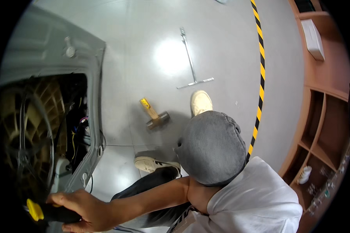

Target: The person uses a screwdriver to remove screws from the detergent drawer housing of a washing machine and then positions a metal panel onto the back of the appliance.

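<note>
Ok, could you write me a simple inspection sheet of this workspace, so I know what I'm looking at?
Surface: glossy grey floor with a black-and-yellow stripe.
Work items: black-and-yellow handled tool, its working end unclear; grey panel with a large opening, at left.
Clutter: hammer and T-shaped metal bar lying apart on the floor.
Hands: right hand wrapped around the tool's handle; left hand not in view.
Cables: yellow wire inside the opening; thin dark cable beside the panel's lower edge.
Surroundings: wooden shelf unit at right, holding a white box.
</note>
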